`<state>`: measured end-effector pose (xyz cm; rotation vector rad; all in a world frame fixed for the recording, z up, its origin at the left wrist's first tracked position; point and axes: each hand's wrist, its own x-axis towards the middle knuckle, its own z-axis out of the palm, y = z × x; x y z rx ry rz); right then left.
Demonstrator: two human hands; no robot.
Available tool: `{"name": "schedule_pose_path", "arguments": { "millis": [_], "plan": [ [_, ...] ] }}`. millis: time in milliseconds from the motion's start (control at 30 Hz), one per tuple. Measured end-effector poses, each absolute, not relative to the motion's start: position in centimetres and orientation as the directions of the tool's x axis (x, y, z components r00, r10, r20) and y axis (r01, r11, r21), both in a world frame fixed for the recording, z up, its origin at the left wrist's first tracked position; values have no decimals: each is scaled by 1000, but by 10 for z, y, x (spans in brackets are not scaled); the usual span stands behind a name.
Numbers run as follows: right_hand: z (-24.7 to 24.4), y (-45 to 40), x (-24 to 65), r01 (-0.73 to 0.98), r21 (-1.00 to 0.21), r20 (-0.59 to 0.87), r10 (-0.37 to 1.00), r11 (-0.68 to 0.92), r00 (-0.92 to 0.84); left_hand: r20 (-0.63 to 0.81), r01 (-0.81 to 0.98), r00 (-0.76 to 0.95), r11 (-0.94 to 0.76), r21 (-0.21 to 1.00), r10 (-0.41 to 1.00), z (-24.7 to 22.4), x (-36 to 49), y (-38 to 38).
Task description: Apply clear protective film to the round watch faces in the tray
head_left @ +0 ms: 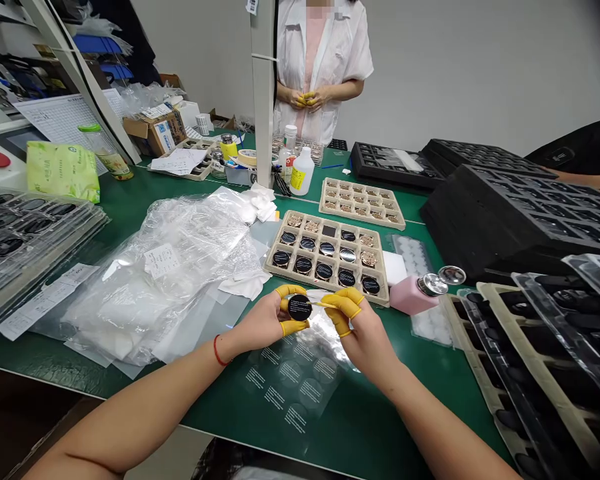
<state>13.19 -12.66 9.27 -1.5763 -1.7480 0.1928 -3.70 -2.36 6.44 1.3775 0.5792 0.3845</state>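
My left hand [273, 317] grips a round black watch face [300, 308] with lines of white print, held by its edge and tilted toward me. Yellow finger cots cover the fingertips of both hands. My right hand [353, 317] is closed in a pinch on a thin pale stick [316, 304], whose tip meets the right edge of the watch face. Something white, perhaps a wipe, shows behind these fingers. Below the hands, a clear sheet of round printed films [300, 380] lies on the green table. Just beyond stands a beige tray [275, 268] of watch parts, several with black printed faces.
Plastic bags [195, 247] spread over the left side. A pink pump bottle [414, 295] with an open metal lid stands right of the tray. Black trays [485, 220] and stacked clear trays [525, 333] crowd the right. Across the table stands a person [347, 60] with hands together.
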Motion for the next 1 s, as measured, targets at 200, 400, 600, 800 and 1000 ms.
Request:
{"name": "schedule_pose_path", "arguments": {
  "millis": [200, 400, 600, 800, 1000],
  "plan": [
    [94, -126, 116, 744, -637, 382, 921, 200, 79, -86, 83, 804, 33, 996, 589, 66, -37, -29],
    [86, -129, 107, 858, -456, 436, 900, 235, -15, 25, 73, 796, -137, 988, 605, 65, -39, -29],
    [82, -135, 99, 934, -263, 521, 850, 243, -75, 58, 48, 783, -153, 987, 619, 64, -39, -29],
    [84, -136, 93, 943, -214, 595, 800, 255, -81, 59, 42, 776, -145, 989, 629, 63, -39, -28],
    [82, -128, 96, 941, -222, 609, 790, 257, -72, 48, 70, 778, -162, 984, 627, 63, -39, -32]
  ]
}}
